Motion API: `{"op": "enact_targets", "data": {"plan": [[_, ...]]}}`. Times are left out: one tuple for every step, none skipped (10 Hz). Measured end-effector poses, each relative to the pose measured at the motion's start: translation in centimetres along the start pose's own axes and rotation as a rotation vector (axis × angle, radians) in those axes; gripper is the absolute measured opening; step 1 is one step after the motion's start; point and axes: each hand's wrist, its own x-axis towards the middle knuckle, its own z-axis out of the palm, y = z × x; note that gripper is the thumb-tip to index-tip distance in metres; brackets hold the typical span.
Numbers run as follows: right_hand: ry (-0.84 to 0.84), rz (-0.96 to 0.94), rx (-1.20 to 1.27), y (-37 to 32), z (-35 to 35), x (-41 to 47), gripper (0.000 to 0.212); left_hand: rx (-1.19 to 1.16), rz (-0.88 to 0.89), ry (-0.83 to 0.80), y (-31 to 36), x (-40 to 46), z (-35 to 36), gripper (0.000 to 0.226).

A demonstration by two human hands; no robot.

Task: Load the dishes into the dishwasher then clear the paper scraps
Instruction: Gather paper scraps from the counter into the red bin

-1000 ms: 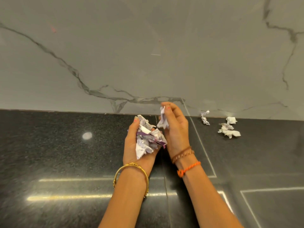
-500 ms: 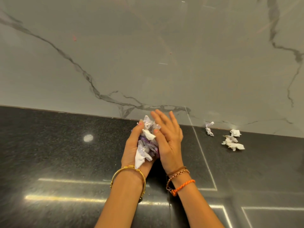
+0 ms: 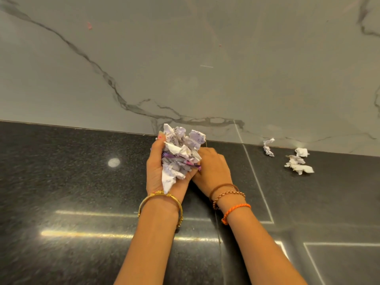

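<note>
A bunch of crumpled white and purple paper scraps fills my left hand, whose fingers and thumb curl round it above the black countertop. My right hand lies against the bunch's right side, back of the hand up, its fingers tucked behind the paper and hidden. More loose scraps lie to the right near the wall: one small twisted piece and a cluster of white pieces.
A grey marble backsplash rises directly behind the counter. Bright light streaks reflect off the polished counter near its front. No dishes or dishwasher appear in view.
My right hand dropped from the top of the bunch to its right side, fingers now hidden behind it. The scrap it pinched earlier has joined the bunch in my left hand.
</note>
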Motion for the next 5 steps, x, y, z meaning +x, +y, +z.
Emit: {"op": "enact_targets", "data": {"plan": [[0.095,0.109,0.114,0.6,-0.3,-0.1,0.044,-0.047,-0.06,-0.017,-0.1,-0.3,0.2,0.031],[0.367,0.357,0.625,0.1,-1.4,-0.6,0.017,-0.097,-0.101,-0.045,-0.4,-0.7,0.3,0.021],[0.609,0.492,1.086,-0.6,-2.7,-1.4,0.024,-0.114,-0.151,-0.095,-0.8,-1.3,1.0,0.025],[0.615,0.51,1.175,-2.1,-3.0,-2.5,0.023,-0.11,-0.244,-0.179,-1.5,-1.9,1.8,0.049],[0.531,0.461,1.029,-2.2,-2.7,-3.3,0.012,-0.128,-0.268,-0.212,-2.4,-2.1,1.8,0.035]]}}
